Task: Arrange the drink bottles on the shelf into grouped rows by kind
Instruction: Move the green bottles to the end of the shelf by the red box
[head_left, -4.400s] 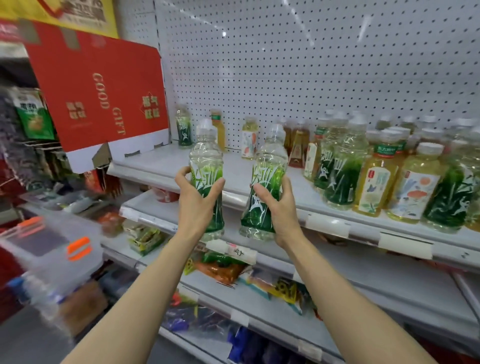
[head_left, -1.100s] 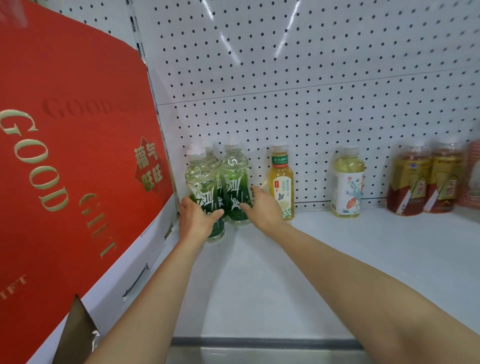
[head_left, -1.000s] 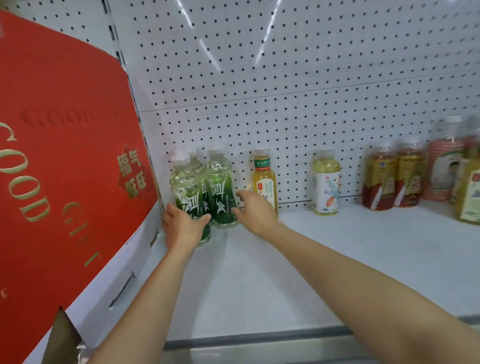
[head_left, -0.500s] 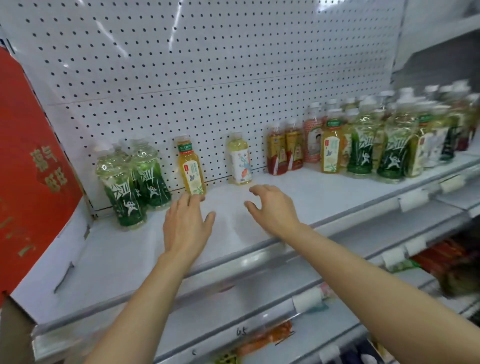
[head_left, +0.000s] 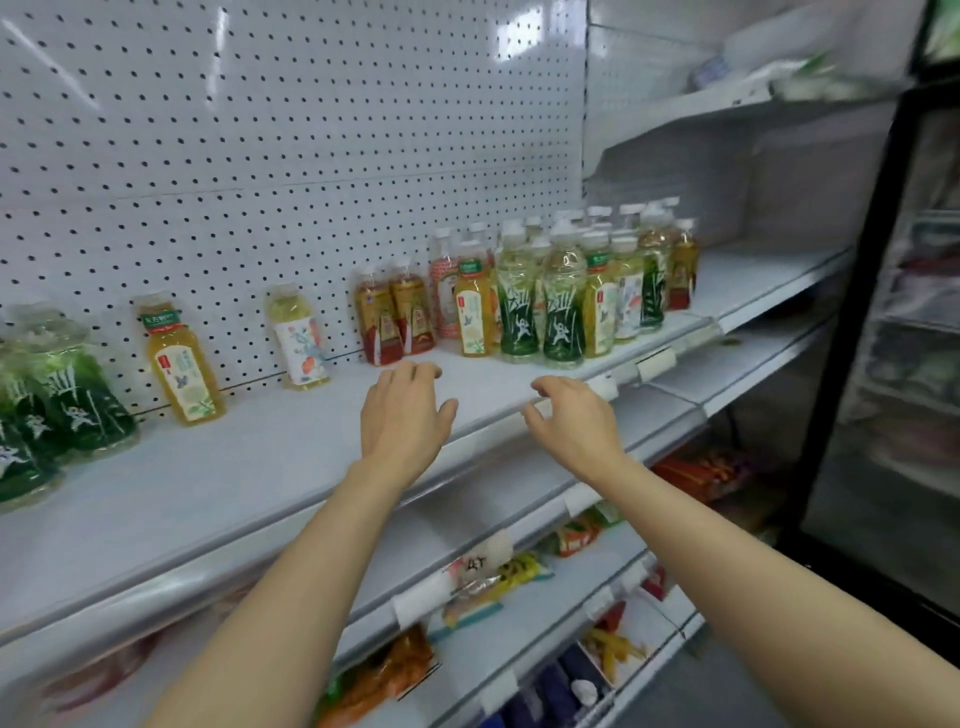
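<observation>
Green-labelled bottles stand grouped at the far left of the white shelf. An amber tea bottle and a pale bottle with a white label stand alone by the pegboard. Two brown-labelled bottles come after them. A mixed cluster of bottles crowds the right end, with two green-labelled ones at its front. My left hand hovers open over the shelf's middle. My right hand hovers open over the front edge. Neither holds anything.
A white pegboard wall backs the shelf. Lower shelves carry snack packets behind price tags. A dark-framed glass cooler door stands at the right. Another white shelf sits higher on the right.
Both hands let go of the two green-labelled bottles at the left group and moved right along the shelf, open. The view swung right, and the red box left the frame.
</observation>
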